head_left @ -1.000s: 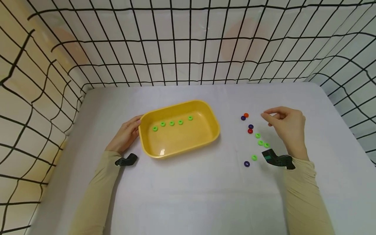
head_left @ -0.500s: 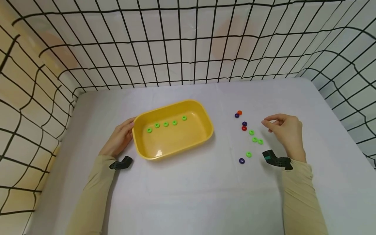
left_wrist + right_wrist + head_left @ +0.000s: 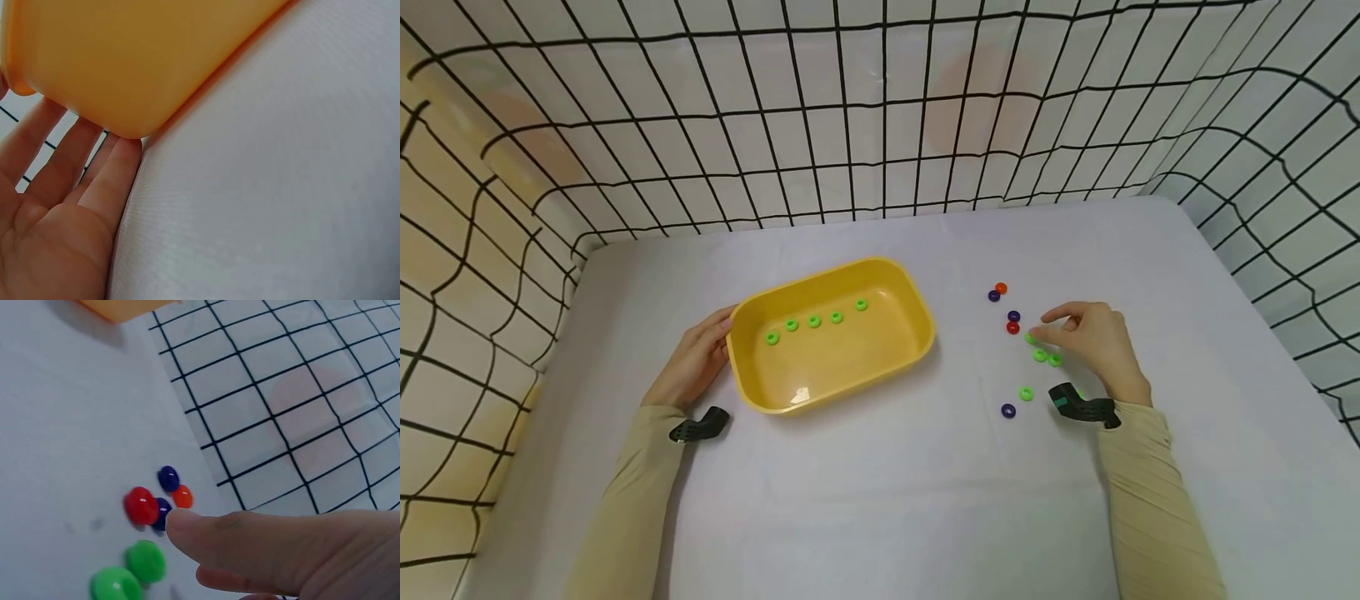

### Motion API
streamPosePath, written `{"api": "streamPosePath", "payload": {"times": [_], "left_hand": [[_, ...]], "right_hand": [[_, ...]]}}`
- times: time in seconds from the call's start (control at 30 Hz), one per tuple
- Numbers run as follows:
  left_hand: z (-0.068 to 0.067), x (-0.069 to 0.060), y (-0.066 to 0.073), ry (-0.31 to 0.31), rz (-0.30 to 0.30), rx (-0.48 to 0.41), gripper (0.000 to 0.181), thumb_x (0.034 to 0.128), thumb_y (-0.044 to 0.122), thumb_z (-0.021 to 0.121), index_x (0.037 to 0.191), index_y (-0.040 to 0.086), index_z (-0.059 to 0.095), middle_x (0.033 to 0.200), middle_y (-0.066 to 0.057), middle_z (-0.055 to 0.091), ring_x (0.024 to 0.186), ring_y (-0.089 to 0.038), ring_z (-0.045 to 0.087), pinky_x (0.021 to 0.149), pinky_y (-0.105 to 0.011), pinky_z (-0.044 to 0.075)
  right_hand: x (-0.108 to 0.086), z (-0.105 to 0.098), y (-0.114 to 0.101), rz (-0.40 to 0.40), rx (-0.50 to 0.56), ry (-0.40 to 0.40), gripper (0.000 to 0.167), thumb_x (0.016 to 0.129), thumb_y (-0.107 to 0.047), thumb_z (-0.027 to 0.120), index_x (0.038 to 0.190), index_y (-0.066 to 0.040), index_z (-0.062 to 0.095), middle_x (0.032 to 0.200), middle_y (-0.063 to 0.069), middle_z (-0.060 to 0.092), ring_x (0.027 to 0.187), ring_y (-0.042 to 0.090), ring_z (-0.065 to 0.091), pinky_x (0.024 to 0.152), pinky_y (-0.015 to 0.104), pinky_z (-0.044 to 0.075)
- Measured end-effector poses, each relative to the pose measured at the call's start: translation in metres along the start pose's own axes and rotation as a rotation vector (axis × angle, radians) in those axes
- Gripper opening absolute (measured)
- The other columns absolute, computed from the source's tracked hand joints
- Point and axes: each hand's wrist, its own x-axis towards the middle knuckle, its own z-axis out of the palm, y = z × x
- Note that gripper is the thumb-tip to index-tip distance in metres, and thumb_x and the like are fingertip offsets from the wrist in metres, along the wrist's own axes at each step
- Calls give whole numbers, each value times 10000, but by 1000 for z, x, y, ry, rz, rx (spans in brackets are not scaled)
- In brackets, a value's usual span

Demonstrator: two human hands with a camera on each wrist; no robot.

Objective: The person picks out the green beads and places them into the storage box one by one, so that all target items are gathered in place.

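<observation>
My left hand rests against the left end of a yellow tray. In the left wrist view its fingers lie fairly straight along the tray's outer wall. Several small green rings lie in a loose row inside the tray. Over the loose rings on the right is my right hand, thumb and index finger spread apart. Its thumb tip is close to a green ring, with a gap between them in the right wrist view. Two more green rings lie just below.
Near the right hand lie a red ring, an orange ring and dark purple rings. Another green ring and a purple ring lie nearer the front. Black wire mesh borders the white table's back and sides.
My right hand has moved left and down to the green rings, and its thumb and index finger have parted. My left hand stays at the tray. The head view has shifted slightly.
</observation>
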Motion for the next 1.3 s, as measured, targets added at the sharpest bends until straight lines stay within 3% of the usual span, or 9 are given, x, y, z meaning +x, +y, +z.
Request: {"api": "streamPosePath", "payload": {"times": [0.17,0.47,1.0,1.3], "left_hand": [[-2,-2,-2,-9,11,-8,316,1064,283,452,1329,127,524,1274,32,554,1092,-62,555,967,-134,480],[-1,-1,1,-17,10,-1,362,1056,301,469,1360,110,517,1293,46,543,1137,-48,543,998,-127,455],[-2,-4,0,-9,17,-22,277,1061,271,461,1295,171,572,1276,50,563,1131,-59,547,994,-134,462],[0,-1,1,16,-25,-14,415,1054,293,477,1381,38,466,1288,25,544,1121,-81,543,980,-142,475]], "right_hand": [[5,11,-2,14,-13,-64,413,824,-314,788,1074,5,711,644,7,481,564,167,425,464,243,244],[4,16,-9,0,-52,-13,327,836,-227,773,1026,34,716,616,5,503,521,142,437,433,232,250],[2,14,-11,37,-81,-12,329,835,-239,777,987,47,720,622,20,534,537,149,448,427,241,293],[2,16,-10,34,-56,17,295,839,-197,759,955,71,723,634,42,594,575,164,482,435,247,351]]}}
